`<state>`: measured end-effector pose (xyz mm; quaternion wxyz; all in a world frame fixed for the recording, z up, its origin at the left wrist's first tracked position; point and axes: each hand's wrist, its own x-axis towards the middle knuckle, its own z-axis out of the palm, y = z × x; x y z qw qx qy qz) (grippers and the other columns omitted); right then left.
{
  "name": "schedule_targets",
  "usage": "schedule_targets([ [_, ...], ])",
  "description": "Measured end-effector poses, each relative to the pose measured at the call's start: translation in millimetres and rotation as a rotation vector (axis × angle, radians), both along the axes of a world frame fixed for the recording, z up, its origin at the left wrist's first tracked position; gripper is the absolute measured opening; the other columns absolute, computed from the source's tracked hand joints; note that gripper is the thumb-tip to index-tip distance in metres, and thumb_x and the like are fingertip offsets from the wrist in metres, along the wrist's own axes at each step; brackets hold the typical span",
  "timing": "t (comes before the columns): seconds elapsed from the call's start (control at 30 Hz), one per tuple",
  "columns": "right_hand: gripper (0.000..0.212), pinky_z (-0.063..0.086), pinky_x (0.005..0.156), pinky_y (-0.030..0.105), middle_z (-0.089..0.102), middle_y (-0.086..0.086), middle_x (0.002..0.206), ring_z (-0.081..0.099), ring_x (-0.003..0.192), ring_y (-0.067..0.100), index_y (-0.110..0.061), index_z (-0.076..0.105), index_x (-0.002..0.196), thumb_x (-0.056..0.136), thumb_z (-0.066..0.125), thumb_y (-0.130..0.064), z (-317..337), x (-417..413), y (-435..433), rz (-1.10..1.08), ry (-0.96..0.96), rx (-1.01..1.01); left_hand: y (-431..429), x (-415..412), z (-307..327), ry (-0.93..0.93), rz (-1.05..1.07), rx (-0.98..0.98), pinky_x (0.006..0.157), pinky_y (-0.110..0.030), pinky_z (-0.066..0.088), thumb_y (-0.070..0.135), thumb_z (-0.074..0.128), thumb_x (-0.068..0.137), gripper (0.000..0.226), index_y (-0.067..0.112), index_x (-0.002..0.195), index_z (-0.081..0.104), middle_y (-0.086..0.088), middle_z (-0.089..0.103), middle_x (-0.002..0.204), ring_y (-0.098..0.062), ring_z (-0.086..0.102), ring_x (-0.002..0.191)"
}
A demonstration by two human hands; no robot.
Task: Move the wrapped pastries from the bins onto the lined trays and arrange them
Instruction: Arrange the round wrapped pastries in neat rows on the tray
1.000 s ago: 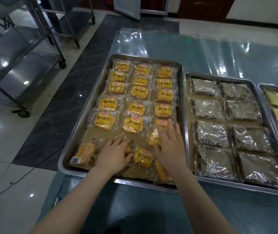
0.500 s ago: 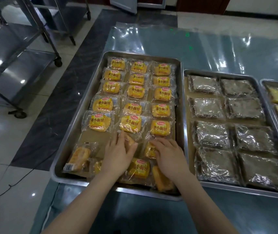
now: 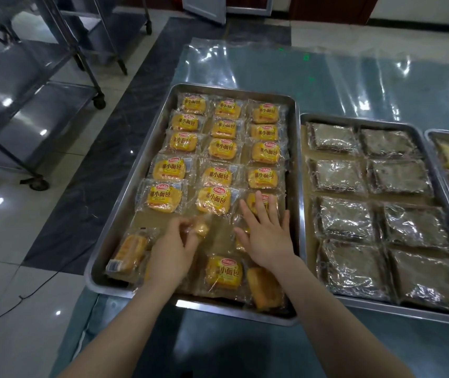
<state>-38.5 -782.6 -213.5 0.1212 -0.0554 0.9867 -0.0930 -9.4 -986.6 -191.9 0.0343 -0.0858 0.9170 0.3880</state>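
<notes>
A pastry (image 3: 201, 228) is pinched by the left hand (image 3: 174, 249); the right hand (image 3: 268, 237) is spread flat among packets (image 3: 213, 200) labelled 小面包, with loose packets (image 3: 224, 272) crowded around.

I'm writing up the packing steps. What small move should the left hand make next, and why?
Probably lower the wrapped pastry that the left hand grips onto the bare liner beside the pastry under the right hand. Five rows of three are full; the sixth row shows only that right-column one, so the middle slot below the held pastry looks open.
</notes>
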Motion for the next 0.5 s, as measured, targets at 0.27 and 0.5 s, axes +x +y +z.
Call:
schedule_targets([
  [0.27,0.065,0.027,0.112,0.04,0.034,-0.012,0.149,0.026,0.138,0.01,-0.033,0.029,0.145,0.088,0.056,-0.048,44.6,8.9,-28.7,-0.072,0.039,-0.706,-12.2,-4.5,21.8,-0.043,0.239,0.658,0.07,-0.037,0.055,0.035,0.04,0.097,0.026,0.026,0.09,0.064,-0.002,0.07,0.088,-0.016,0.068,0.08],
  [0.5,0.023,0.054,0.087,0.039,0.064,-0.004,0.107,0.061,0.096,0.012,-0.028,0.065,0.105,0.085,0.068,-0.017,57.6,11.6,-43.4,-0.354,-0.15,-1.049,-17.9,3.4,26.3,-0.119,0.13,0.911,0.068,-0.031,0.056,0.063,0.055,0.077,0.043,0.026,0.093,0.07,-0.008,0.071,0.098,-0.023,0.069,0.089],
])
